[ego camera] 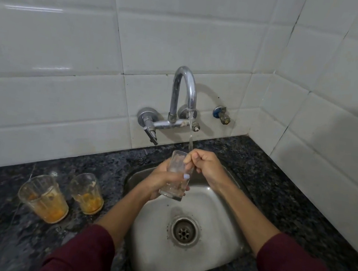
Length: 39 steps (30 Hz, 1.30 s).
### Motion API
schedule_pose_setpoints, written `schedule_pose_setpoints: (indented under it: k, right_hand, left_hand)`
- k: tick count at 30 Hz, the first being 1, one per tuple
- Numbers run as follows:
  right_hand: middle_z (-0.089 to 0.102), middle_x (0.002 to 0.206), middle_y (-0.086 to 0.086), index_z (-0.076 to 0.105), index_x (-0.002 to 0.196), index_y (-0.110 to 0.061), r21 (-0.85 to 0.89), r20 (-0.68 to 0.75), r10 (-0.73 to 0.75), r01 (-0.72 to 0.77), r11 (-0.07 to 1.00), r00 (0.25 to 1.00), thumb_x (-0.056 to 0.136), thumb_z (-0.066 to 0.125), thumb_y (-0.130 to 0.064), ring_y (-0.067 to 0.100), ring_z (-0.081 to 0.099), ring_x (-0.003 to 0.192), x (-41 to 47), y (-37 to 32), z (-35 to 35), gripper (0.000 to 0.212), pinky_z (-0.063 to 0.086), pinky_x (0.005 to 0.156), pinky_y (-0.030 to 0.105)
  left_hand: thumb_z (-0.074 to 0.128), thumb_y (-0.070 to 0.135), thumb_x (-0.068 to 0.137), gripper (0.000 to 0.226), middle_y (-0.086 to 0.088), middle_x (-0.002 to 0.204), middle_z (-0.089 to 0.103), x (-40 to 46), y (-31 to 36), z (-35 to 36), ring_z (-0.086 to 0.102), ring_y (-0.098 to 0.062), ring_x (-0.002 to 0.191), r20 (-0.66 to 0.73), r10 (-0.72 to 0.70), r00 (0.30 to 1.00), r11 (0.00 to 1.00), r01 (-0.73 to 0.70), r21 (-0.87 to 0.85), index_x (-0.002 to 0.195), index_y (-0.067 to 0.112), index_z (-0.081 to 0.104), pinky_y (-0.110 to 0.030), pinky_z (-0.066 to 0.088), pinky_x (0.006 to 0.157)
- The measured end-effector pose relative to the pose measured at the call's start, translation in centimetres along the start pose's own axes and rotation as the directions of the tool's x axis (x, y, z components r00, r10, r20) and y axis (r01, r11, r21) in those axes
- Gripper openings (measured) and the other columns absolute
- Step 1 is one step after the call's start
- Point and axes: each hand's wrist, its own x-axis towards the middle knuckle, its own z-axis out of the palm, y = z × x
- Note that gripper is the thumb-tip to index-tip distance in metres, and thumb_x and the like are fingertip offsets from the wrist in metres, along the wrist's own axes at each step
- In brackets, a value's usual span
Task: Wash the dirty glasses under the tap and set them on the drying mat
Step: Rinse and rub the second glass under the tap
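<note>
Your left hand (pixel 163 178) wraps clear glass (pixel 176 176) mid-wall, over sink (pixel 220 209), under tap (pixel 185 90) stream. Right hand (pixel 201 164) closed at rim, fingers inside scrubbing. Glass wet, likely slippery, fragile: keep grip low, firm. Two dirty glasses (pixel 60 197) wait left of left hand.

so the left hand (pixel 163 178) is mostly hidden behind the clear glass (pixel 176 176), you only get a thumb tip in front. right hand (pixel 203 164) has fingers poking down into it, tips blurred through wet glass. both maroon sleeves (pixel 80 256) get cut off by the near edge, and no drying mat anywhere in view
</note>
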Motion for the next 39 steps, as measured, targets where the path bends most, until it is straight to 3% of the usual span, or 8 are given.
schedule_pose_setpoints:
  k: [9, 12, 15, 21, 26, 29, 35, 39]
  right_hand:
    - [0.067, 0.065, 0.003, 0.067, 0.078, -0.005, -0.392, -0.109, 0.011, -0.053, 0.918, 0.994, 0.096, 0.045, -0.012, 0.008, 0.062, 0.066, 0.8, -0.2, 1.1, 0.03, 0.047, 0.069, 0.017]
    - [0.066, 0.066, 0.006, 0.066, 0.072, -0.009, -0.181, -0.076, 0.066, -0.079, 0.98, 0.995, 0.096, 0.044, -0.009, 0.016, 0.063, 0.066, 0.7, 0.2, 0.3, 0.032, 0.052, 0.071, 0.029]
    - [0.062, 0.059, -0.001, 0.063, 0.071, -0.013, 0.042, 0.007, 0.069, -0.07, 0.997, 0.998, 0.098, 0.039, -0.008, 0.009, 0.051, 0.056, 0.2, 0.4, -0.1, 0.036, 0.037, 0.055, 0.019]
    - [0.061, 0.061, 0.003, 0.062, 0.067, -0.014, -0.079, -0.096, 0.109, -0.117, 0.99, 0.989, 0.097, 0.043, -0.011, 0.005, 0.056, 0.053, 0.4, 1.0, 0.6, 0.036, 0.042, 0.054, 0.017]
    - [0.066, 0.077, 0.0, 0.069, 0.097, -0.007, -0.021, -0.072, 0.394, -0.397, 0.918, 0.916, 0.097, 0.041, -0.009, 0.007, 0.055, 0.062, 0.8, 2.0, 1.1, 0.028, 0.039, 0.047, 0.016]
    - [0.066, 0.082, 0.006, 0.066, 0.105, -0.001, 0.027, -0.05, 0.491, -0.49, 0.871, 0.87, 0.091, 0.05, -0.005, 0.004, 0.053, 0.053, 0.2, 3.1, 1.0, 0.022, 0.035, 0.042, 0.016]
    - [0.062, 0.073, 0.005, 0.068, 0.075, -0.012, 0.045, -0.062, 0.546, -0.545, 0.837, 0.835, 0.088, 0.048, 0.0, 0.015, 0.055, 0.065, -0.9, 5.3, 1.2, 0.027, 0.04, 0.058, 0.025]
    - [0.061, 0.082, 0.003, 0.064, 0.101, -0.004, 0.141, -0.121, 0.508, -0.492, 0.859, 0.853, 0.091, 0.049, -0.006, 0.014, 0.053, 0.073, -1.3, 5.5, 1.0, 0.018, 0.037, 0.061, 0.023]
  left_hand:
    - [0.081, 0.023, 0.062, 0.094, 0.001, 0.11, 0.057, 1.2, -1.5, 1.5, 0.062, -0.023, 0.097, -0.313, 0.31, 0.898, 0.773, -0.047, 0.633, 0.14, 0.025, 0.027, -0.039, 0.053, 0.087]
    - [0.086, 0.024, 0.058, 0.089, -0.004, 0.112, 0.059, 0.9, -1.0, 0.7, 0.062, -0.02, 0.088, -0.187, 0.164, 0.969, 0.916, -0.079, 0.393, 0.133, 0.027, 0.037, -0.036, 0.054, 0.072]
    - [0.077, 0.008, 0.066, 0.064, -0.011, 0.101, 0.065, 0.0, -0.1, 0.1, 0.068, -0.027, 0.077, 0.006, 0.033, 0.999, 0.999, -0.033, -0.017, 0.123, 0.016, 0.048, -0.038, 0.059, 0.063]
    - [0.076, 0.002, 0.064, 0.058, -0.012, 0.1, 0.064, 0.7, -0.6, 1.1, 0.066, -0.022, 0.079, -0.188, 0.063, 0.98, 0.983, -0.029, 0.18, 0.113, 0.02, 0.049, -0.038, 0.058, 0.07]
    - [0.071, 0.014, 0.08, 0.023, -0.015, 0.082, 0.064, 0.8, -1.7, 1.6, 0.066, -0.029, 0.064, -0.11, -0.352, 0.929, 0.933, 0.339, -0.123, 0.1, 0.008, 0.063, -0.039, 0.058, 0.06]
    - [0.07, 0.036, 0.08, 0.036, -0.015, 0.079, 0.065, 1.3, -3.4, 1.3, 0.068, -0.03, 0.063, -0.011, -0.538, 0.843, 0.821, 0.522, -0.229, 0.102, 0.008, 0.064, -0.038, 0.058, 0.062]
    - [0.054, 0.057, 0.087, 0.052, -0.017, 0.086, 0.062, 1.0, -5.1, 2.1, 0.06, -0.033, 0.075, -0.013, -0.584, 0.812, 0.744, 0.529, -0.407, 0.101, 0.008, 0.064, -0.042, 0.059, 0.066]
    - [0.047, 0.062, 0.088, 0.059, -0.019, 0.094, 0.068, 1.6, -6.0, 1.7, 0.067, -0.032, 0.071, -0.121, -0.524, 0.843, 0.788, 0.426, -0.444, 0.108, 0.009, 0.063, -0.048, 0.055, 0.082]
